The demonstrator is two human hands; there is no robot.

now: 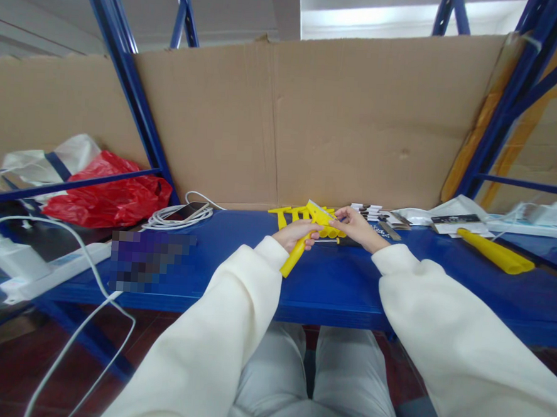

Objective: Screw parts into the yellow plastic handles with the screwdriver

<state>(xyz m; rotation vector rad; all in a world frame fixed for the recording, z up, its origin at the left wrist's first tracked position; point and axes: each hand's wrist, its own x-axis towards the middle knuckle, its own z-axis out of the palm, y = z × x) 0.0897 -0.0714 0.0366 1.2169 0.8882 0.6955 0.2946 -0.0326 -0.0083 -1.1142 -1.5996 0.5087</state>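
Note:
My left hand is wrapped round the handle of a yellow scraper, which points down toward the bench's front edge. At its top is a wide head with a pale, straight blade-like strip. My right hand has its fingertips pinched at the right end of that head; any small part between them is too small to make out. Behind my hands, several more yellow scrapers lie side by side on the blue bench. A thin screwdriver lies just in front of them.
Small black-and-white packets lie right of my hands, and a yellow tapered piece is farther right. To the left are a coiled white cable, a red plastic bag and a power strip. Cardboard walls the back.

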